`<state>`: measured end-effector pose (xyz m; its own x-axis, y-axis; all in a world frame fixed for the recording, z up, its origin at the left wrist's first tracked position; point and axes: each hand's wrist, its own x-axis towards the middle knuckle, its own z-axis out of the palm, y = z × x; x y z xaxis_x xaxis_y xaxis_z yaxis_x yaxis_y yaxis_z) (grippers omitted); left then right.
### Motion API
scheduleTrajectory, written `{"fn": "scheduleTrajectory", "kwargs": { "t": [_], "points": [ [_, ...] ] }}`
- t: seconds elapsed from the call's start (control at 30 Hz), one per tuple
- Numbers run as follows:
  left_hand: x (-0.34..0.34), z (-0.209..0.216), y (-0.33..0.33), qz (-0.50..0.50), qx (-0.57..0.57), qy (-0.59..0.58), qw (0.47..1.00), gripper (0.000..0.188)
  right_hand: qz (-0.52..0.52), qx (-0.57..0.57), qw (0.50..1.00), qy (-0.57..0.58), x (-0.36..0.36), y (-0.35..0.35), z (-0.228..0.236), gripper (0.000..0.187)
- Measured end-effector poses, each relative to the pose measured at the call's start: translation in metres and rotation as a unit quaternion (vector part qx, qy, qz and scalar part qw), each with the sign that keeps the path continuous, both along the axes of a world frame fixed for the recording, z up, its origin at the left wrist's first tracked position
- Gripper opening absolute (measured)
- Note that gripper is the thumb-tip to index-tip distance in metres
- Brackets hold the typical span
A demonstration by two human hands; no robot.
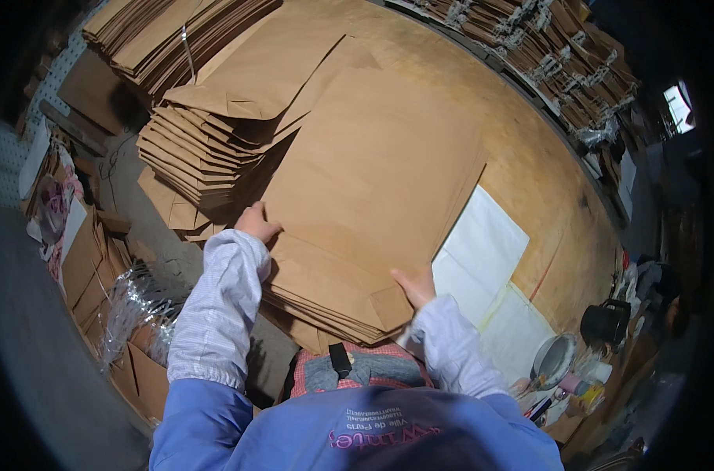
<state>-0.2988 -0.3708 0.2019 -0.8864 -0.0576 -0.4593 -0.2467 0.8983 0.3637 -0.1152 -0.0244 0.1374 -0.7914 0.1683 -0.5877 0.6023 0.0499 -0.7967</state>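
Note:
A stack of flat brown paper bags (365, 180) lies in front of me, its near end reaching over the table edge toward my body. My left hand (258, 224) grips the stack's left edge, with the fingers bent at the side. At the near right corner, my right hand (414, 287) has its thumb along the top edge; its other fingers are mostly hidden beside or beneath the bags. Left of this stack, a second pile of folded paper bags (204, 153) fans out in layers over the table's left edge.
White sheets (482, 235) lie on the wooden table (553, 196) to the right. A dark mug (606, 322) and a metal container (555, 359) stand near its right edge. Tied brown bundles (169, 39) sit far left; more bundles (530, 47) are far right. Clear plastic strapping (137, 306) lies lower left.

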Motion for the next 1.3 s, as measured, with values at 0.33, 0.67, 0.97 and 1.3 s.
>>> {"fn": "scheduleTrajectory", "kwargs": {
  "t": [0.33, 0.67, 0.97, 1.3],
  "points": [
    [0.001, -0.041, 0.002, -0.048, -0.013, 0.108, 0.993, 0.063, -0.113, 0.248, 0.962, 0.009, 0.046, -0.055, -0.028, 0.092],
    [0.063, 0.054, 0.056, -0.244, -0.207, 0.053, 0.946, 0.066, 0.335, 0.312, 0.839, 0.294, 0.005, -0.050, 0.074, 0.072],
    [0.092, -0.011, 0.036, -0.184, -0.146, 0.141, 0.962, 0.067, 0.400, 0.327, 0.779, 0.356, 0.012, -0.094, 0.038, 0.077],
    [0.216, -0.052, 0.026, 0.532, 0.578, 0.162, 0.597, 0.066, 0.457, 0.210, 0.851, 0.151, -0.051, -0.078, 0.084, 0.070]
  ]
}}
